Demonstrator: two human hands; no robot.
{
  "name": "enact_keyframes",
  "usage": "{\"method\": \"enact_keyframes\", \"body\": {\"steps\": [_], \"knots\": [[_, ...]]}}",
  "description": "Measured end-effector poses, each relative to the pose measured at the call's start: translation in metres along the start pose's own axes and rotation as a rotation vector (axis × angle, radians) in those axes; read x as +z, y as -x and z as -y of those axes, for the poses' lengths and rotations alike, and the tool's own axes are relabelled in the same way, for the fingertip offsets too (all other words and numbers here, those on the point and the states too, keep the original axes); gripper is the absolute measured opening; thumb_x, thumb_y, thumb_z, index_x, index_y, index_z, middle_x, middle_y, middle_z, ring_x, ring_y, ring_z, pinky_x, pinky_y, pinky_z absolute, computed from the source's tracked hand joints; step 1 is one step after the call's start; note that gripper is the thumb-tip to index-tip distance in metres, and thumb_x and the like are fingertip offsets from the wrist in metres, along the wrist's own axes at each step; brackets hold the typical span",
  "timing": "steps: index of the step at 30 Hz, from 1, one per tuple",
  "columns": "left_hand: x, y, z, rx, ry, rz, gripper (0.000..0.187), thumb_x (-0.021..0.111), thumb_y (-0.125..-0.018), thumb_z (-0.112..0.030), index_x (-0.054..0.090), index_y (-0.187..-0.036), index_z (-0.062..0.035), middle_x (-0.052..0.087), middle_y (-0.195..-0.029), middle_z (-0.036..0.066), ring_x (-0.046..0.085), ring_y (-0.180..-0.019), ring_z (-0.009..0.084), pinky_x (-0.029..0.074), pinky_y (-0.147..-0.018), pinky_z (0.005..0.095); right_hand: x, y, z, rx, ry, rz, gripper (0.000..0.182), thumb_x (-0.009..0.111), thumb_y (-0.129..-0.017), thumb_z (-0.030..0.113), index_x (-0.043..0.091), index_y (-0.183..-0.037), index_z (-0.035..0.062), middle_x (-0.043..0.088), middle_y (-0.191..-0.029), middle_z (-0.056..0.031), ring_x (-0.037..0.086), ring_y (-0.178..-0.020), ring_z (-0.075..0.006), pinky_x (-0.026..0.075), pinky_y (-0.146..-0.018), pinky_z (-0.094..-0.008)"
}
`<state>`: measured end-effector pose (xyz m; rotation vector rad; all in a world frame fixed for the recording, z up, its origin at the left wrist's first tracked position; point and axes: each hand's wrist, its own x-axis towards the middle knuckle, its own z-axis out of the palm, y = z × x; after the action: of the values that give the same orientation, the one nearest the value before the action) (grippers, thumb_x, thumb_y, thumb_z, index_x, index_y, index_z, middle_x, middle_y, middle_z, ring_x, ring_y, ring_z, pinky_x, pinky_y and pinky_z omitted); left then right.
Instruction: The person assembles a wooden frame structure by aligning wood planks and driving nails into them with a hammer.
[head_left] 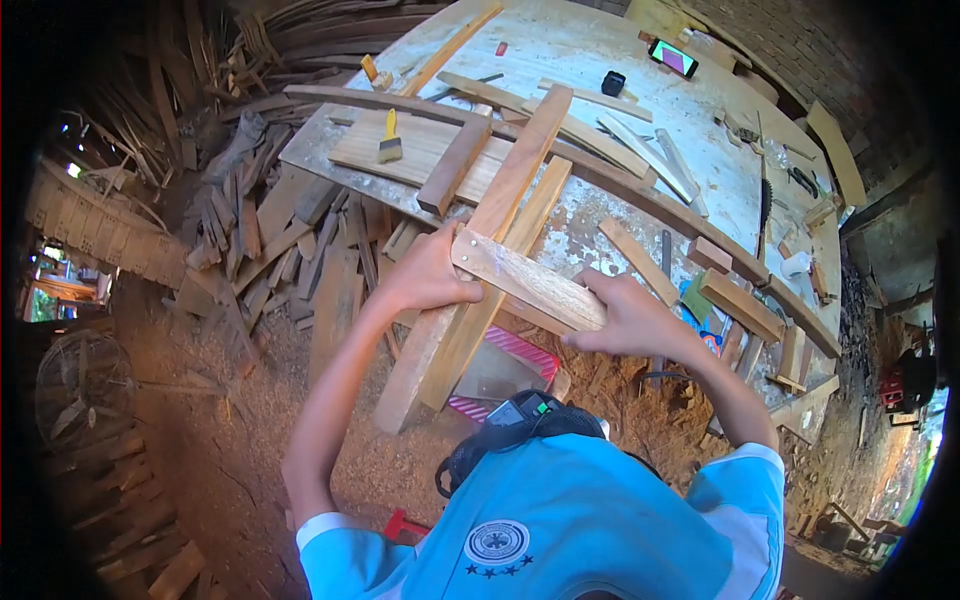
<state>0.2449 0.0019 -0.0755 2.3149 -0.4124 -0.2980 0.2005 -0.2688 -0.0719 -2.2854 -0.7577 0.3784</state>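
Observation:
A short pale wooden board lies across a long wooden bar and a second bar beside it. Two small metal heads show at the board's left end. My left hand is closed around that end, where board and bars meet; its exact hold on the bars is partly hidden. The board's right end is gripped by my right hand, thumb below and fingers on top. Both bars slant over the near table edge toward me. A dark short block rests just beyond my left hand.
On the worn white table lie a long curved wooden strip, a yellow-handled brush, pliers and a lit phone. Scrap wood is heaped left. A fan stands on the sawdust-covered ground.

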Motion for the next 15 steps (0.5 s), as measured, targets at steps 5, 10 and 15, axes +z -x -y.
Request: {"method": "enact_keyframes", "body": {"steps": [5,10,15], "knots": [[0.01,0.005,0.009,-0.023,0.072,-0.089,0.079,0.071,-0.052,-0.021,0.042,-0.121,0.0009,0.062,-0.099,0.019,0.06,-0.092,0.03,0.046,-0.081,0.0341,-0.01,0.015,0.007,0.174,-0.481,0.119,0.059,0.071,-0.069,0.025,0.045,-0.117,0.0037,0.058,-0.098,-0.0144,0.055,-0.091,-0.0179,0.043,-0.076,-0.0296],[0.014,0.014,0.008,-0.037,0.136,-0.094,0.077,0.072,-0.053,-0.015,0.041,-0.122,0.0007,0.061,-0.101,0.016,0.059,-0.095,0.0243,0.044,-0.085,0.0318,0.014,0.03,-0.006,0.066,-0.87,0.14,0.07,0.07,-0.07,0.02,0.035,-0.129,0.0065,0.053,-0.11,-0.0111,0.051,-0.099,-0.0161,0.04,-0.084,-0.0306],[0.016,0.013,0.011,-0.059,0.381,-0.089,0.078,0.07,-0.054,-0.006,0.039,-0.125,0.0008,0.057,-0.105,0.01,0.055,-0.098,0.0176,0.042,-0.087,0.0285,0.059,0.044,-0.015,-0.174,-1.241,-0.107,0.087,0.079,-0.057,0.019,0.034,-0.13,0.003,0.044,-0.122,-0.0109,0.045,-0.11,-0.0195,0.032,-0.096,-0.0331]]}}
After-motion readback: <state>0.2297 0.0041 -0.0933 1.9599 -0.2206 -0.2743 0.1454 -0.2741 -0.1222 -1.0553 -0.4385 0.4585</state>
